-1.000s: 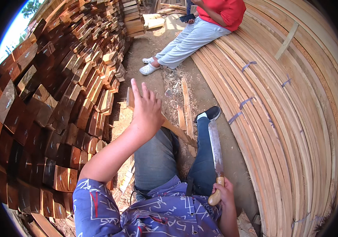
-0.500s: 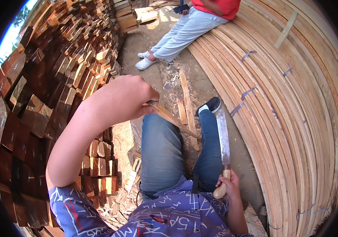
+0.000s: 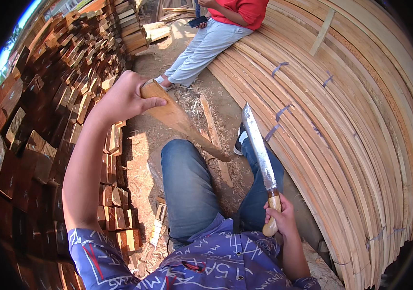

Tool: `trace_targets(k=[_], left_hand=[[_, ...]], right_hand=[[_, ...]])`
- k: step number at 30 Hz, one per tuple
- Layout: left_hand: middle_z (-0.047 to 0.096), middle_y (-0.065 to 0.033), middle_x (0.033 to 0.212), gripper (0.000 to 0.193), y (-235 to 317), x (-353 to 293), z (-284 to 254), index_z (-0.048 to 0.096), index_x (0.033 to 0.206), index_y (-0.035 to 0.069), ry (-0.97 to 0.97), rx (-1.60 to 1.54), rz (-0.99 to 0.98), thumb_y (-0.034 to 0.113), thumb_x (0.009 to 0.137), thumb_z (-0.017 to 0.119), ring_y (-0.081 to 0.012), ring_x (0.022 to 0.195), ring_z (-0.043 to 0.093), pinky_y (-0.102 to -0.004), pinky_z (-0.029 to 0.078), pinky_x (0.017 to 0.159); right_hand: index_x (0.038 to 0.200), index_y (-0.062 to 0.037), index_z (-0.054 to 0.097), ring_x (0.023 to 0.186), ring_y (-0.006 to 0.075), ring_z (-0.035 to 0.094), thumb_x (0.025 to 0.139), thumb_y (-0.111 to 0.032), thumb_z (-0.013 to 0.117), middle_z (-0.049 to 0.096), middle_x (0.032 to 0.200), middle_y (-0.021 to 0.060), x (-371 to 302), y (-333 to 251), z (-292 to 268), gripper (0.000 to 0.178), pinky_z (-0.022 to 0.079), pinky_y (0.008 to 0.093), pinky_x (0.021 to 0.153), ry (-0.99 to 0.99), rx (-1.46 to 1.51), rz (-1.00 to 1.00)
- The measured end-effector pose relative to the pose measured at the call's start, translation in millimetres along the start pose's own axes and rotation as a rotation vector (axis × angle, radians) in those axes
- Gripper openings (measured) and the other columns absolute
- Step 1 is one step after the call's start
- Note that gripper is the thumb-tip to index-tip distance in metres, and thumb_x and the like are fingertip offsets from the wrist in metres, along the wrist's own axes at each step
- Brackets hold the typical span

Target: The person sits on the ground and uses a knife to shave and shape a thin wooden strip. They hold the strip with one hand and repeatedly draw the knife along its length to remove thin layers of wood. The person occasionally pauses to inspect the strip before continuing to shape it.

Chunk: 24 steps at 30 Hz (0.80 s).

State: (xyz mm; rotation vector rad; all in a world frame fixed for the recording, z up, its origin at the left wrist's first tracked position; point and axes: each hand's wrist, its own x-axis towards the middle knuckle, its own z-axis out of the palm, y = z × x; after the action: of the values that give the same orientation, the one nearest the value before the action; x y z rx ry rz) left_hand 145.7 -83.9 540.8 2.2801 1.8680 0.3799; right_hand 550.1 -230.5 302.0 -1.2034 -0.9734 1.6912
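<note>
My left hand grips the upper end of a wooden board, thumb along its near face. The board slants down to the right, its narrow far end above the ground between my legs. In my right hand is a machete with a pale wooden handle, fingers closed round it. Its long metal blade points up and away, over my right leg, apart from the board. Beneath the board's lower end, thin wooden offcuts lie among shavings on the ground.
Stacked wood blocks rise along the left. Long planks, tied in bundles, curve along the right. Ahead, a person in a red shirt sits on the planks holding a phone. Wood scraps lie beside my left leg.
My left hand has moved up and left, turning the board so its broad face shows. The machete has risen and its blade now tilts left. The view has shifted slightly.
</note>
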Motion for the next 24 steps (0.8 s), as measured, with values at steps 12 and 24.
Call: trace_targets(k=[12,24], left_hand=[[0.064,-0.0149,0.063,0.030,-4,-28,36,0.066,0.082,-0.010,0.308,-0.129,0.149,0.015,0.076,0.081,-0.0162,0.051,0.059,-0.0298,0.046,0.049],[0.062,-0.0101,0.065,0.021,8,-34,118,0.066,0.073,0.000,0.131,-0.151,0.367,0.013,0.068,0.082,-0.0259,0.056,0.061,-0.0349,0.046,0.050]], right_hand=[[0.124,0.0044,0.049,0.061,0.0114,0.059,0.078,0.009,0.058,0.061,0.088,0.0094,-4,7,-1,0.047,0.053,0.0259,0.052,0.049,-0.034,0.015],[0.126,0.0045,0.048,0.062,0.0105,0.058,0.081,0.011,0.058,0.061,0.091,0.0093,25,7,2,0.047,0.052,0.0254,0.053,0.021,0.041,0.016]])
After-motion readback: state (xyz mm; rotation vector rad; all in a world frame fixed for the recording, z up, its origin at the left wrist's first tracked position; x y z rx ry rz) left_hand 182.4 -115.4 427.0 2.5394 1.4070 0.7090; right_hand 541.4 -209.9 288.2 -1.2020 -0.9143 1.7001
